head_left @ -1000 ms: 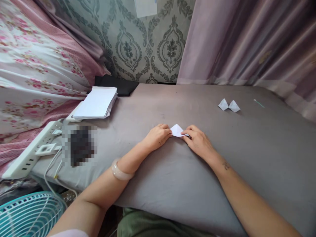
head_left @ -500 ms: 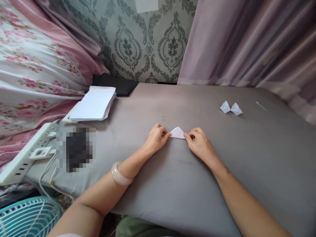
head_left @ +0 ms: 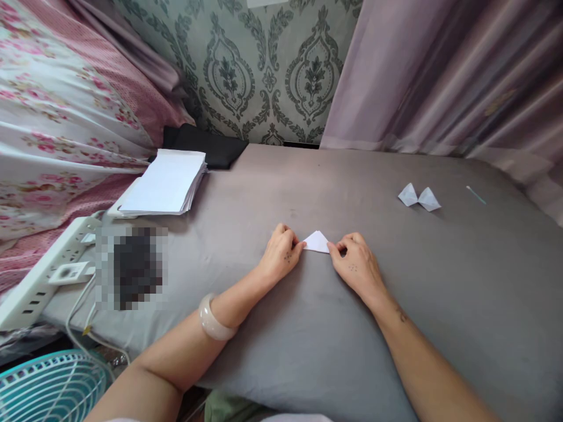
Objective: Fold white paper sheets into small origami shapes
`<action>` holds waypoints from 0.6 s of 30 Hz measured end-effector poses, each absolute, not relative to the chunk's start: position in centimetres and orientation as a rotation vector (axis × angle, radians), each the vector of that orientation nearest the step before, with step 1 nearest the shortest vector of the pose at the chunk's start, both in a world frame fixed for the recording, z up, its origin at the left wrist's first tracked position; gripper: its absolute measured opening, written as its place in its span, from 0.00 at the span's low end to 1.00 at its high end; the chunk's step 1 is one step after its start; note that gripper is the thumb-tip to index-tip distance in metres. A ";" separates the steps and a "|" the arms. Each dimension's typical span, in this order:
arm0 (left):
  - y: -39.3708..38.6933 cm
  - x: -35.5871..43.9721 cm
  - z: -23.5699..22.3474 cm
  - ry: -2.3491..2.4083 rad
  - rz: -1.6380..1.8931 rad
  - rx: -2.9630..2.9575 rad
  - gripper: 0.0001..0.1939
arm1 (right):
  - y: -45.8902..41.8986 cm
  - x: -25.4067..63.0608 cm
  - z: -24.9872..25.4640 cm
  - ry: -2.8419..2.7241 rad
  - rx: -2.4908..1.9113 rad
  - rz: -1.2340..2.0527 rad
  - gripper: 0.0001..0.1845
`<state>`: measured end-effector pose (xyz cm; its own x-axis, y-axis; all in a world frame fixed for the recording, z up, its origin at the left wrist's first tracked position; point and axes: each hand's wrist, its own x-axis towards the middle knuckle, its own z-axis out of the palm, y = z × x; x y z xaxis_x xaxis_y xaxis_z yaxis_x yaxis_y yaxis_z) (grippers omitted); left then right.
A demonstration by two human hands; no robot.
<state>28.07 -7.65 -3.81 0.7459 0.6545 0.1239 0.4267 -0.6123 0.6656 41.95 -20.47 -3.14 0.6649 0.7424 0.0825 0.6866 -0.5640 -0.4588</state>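
A small white folded paper triangle (head_left: 316, 241) lies on the grey cloth surface (head_left: 308, 328) in the middle. My left hand (head_left: 281, 255) pinches its left corner with curled fingers. My right hand (head_left: 356, 266) pinches its right corner in the same way. A pale bangle (head_left: 211, 319) sits on my left wrist. Both hands rest on the cloth.
Two finished folded paper pieces (head_left: 419, 197) lie at the right rear, with a thin green stick (head_left: 475, 195) beyond. A stack of white sheets (head_left: 165, 183) sits at the left rear beside a black cloth (head_left: 202, 146). A white power strip (head_left: 41, 281) and a teal fan (head_left: 53, 384) are on the left.
The paper went from a raised flap to a flat triangle held at both corners. My hands shifted slightly apart, and the view tilted a little.
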 end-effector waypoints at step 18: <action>-7.8 27.8 -4.0 0.851 0.492 2.496 0.08 | -20.6 42.4 -2.9 -1.102 -2.428 0.226 0.16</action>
